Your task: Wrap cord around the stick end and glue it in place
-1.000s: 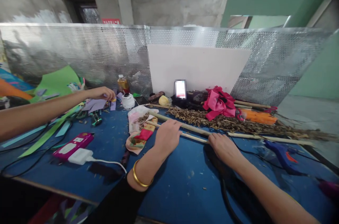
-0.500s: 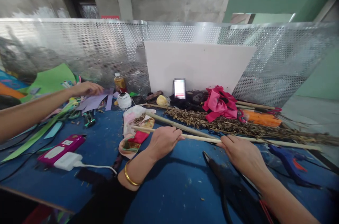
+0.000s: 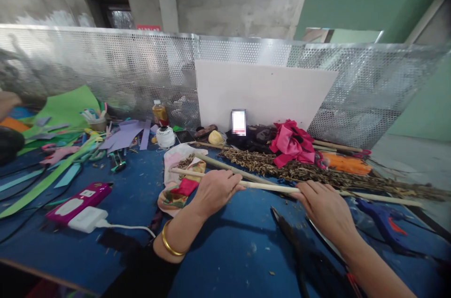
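Observation:
A long pale wooden stick (image 3: 269, 187) lies across both of my hands, above the blue table. My left hand (image 3: 216, 191), with a gold bangle at its wrist, is closed around the stick left of the middle. Farther right, my right hand (image 3: 326, 204) grips the same stick, fingers curled over it. Behind it a second, thicker stick (image 3: 229, 166) slants over the table. Patterned cloth (image 3: 181, 190) lies under the stick's left end. Dark-handled pliers (image 3: 287, 230) rest below my right hand, partly hidden by the forearm.
A blue glue gun (image 3: 380, 223) lies at the right. Dried plant stalks (image 3: 260, 161) and pink fabric (image 3: 292, 143) lie behind the sticks. At the left are a magenta power strip (image 3: 79, 201), a white charger (image 3: 87, 219) and paper strips (image 3: 121, 136). Another person's hand (image 3: 7, 103) shows at the left edge.
The other person's arm has drawn back to the left, away from the purple paper. Both my hands keep their hold on the stick, which has shifted slightly left. The view has tilted slightly.

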`<state>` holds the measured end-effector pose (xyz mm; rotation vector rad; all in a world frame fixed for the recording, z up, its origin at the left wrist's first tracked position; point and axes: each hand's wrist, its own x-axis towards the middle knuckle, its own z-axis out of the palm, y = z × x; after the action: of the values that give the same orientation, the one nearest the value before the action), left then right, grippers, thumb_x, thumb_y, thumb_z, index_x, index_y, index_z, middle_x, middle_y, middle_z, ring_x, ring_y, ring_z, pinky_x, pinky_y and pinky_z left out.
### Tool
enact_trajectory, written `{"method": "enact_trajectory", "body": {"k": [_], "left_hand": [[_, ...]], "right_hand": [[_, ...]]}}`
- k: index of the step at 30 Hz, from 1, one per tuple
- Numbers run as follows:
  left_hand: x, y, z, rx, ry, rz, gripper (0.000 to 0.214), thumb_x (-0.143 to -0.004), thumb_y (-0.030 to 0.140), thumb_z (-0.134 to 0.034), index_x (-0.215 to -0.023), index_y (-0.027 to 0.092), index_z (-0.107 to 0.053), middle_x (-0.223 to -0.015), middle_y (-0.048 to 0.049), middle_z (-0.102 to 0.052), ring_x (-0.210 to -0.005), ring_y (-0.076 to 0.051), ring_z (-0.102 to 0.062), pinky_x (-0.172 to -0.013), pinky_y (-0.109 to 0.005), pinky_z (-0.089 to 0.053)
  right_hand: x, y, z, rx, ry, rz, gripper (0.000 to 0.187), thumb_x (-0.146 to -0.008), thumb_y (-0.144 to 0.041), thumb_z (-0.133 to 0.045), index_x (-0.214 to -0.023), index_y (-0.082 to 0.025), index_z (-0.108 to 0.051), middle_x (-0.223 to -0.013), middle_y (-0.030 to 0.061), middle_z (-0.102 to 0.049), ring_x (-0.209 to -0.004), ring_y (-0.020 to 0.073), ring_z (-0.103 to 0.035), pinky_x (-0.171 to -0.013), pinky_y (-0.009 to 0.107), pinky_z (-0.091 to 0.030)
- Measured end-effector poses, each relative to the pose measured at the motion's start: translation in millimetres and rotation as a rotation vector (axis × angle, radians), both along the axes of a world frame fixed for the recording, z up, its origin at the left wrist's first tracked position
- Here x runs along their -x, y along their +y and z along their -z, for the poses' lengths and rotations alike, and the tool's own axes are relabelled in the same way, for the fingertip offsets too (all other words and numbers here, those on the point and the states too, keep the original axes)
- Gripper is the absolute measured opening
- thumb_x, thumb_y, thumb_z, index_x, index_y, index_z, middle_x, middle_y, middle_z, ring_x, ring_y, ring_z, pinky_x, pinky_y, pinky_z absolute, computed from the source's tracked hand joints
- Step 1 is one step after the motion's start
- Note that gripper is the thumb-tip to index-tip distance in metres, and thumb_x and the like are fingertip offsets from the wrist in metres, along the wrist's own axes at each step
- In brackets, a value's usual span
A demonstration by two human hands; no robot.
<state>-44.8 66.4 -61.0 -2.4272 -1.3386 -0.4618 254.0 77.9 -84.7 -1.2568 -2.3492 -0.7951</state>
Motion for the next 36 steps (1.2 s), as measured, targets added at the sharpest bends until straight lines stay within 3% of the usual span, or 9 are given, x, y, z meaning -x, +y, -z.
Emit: {"method": "enact_trajectory", "body": {"k": [9, 15, 18, 22, 27, 31, 36], "left_hand": [[1.5, 3.2, -0.1, 0.013, -0.021, -0.043, 0.028, -0.093, 0.041, -0.048, -0.108, 0.022, -0.064, -0.078, -0.0018, -0.066, -0.075, -0.02, -0.061, -0.063, -0.032, -0.04], [1.7, -0.3, -4.7, -0.229, -0.23, -0.082, 0.035, -0.087, 0.041, -0.059, -0.111, 0.016, -0.062, -0.098, -0.008, -0.068, -0.096, -0.025, -0.061, -0.085, -0.039, -0.046], [0.1, -4.6, -6.0, -0.297, -0.404, -0.121, 0.036, -0.089, 0.035, -0.057, -0.12, 0.017, -0.058, -0.115, -0.0107, -0.064, -0.11, -0.025, -0.057, -0.094, -0.037, -0.045], [-5.7, -4.6, 2.7, -0.096, -0.491, -0.174, 0.029, -0.087, 0.028, -0.058, -0.115, 0.018, -0.061, -0.115, -0.0093, -0.064, -0.108, -0.024, -0.058, -0.093, -0.036, -0.048], [-15.3, -4.4, 14.6, 0.206, -0.48, -0.152, 0.027, -0.084, 0.024, -0.06, -0.111, 0.018, -0.063, -0.118, -0.0082, -0.063, -0.11, -0.024, -0.059, -0.096, -0.037, -0.048], [-19.0, -8.8, 11.0, 0.37, -0.433, -0.148, 0.03, -0.085, 0.024, -0.057, -0.114, 0.017, -0.063, -0.119, -0.0094, -0.062, -0.107, -0.025, -0.061, -0.092, -0.038, -0.05], [-17.8, -10.2, 7.3, 0.442, -0.412, -0.167, 0.026, -0.086, 0.024, -0.056, -0.109, 0.018, -0.065, -0.116, -0.0089, -0.062, -0.104, -0.025, -0.061, -0.09, -0.039, -0.049]], "right_hand": [[11.2, -5.7, 10.3, 0.057, 0.033, 0.037, 0.042, -0.099, -0.042, -0.028, -0.071, -0.023, -0.053, -0.06, 0.0002, -0.055, -0.056, 0.0179, -0.057, -0.053, 0.029, -0.029], [9.2, 0.1, 9.0, 0.25, 0.217, 0.016, 0.04, -0.099, -0.043, -0.028, -0.083, -0.023, -0.059, -0.078, 0.001, -0.066, -0.063, 0.015, -0.064, -0.052, 0.025, -0.035], [-5.1, 6.9, -2.8, 0.227, 0.327, 0.109, 0.035, -0.097, -0.044, -0.032, -0.088, -0.023, -0.06, -0.082, 0.0012, -0.068, -0.064, 0.0154, -0.065, -0.053, 0.024, -0.038], [-50.2, 31.7, -37.8, 0.142, 0.344, 0.338, 0.031, -0.092, -0.049, -0.042, -0.095, -0.023, -0.059, -0.072, 0.0014, -0.064, -0.06, 0.0179, -0.061, -0.051, 0.025, -0.034], [-121.5, 81.7, -76.9, 0.103, 0.265, 0.425, 0.025, -0.094, -0.033, -0.041, -0.093, -0.02, -0.062, -0.087, 0.0078, -0.063, -0.069, 0.0186, -0.058, -0.056, 0.027, -0.033], [-156.3, 121.8, -85.2, 0.139, 0.208, 0.448, 0.024, -0.094, -0.03, -0.046, -0.093, -0.017, -0.067, -0.08, 0.0079, -0.061, -0.069, 0.0172, -0.057, -0.059, 0.028, -0.036], [-167.2, 167.4, -91.7, 0.171, 0.136, 0.477, 0.024, -0.094, -0.034, -0.049, -0.097, -0.015, -0.063, -0.081, 0.0015, -0.062, -0.067, 0.0109, -0.058, -0.063, 0.026, -0.047]]}}
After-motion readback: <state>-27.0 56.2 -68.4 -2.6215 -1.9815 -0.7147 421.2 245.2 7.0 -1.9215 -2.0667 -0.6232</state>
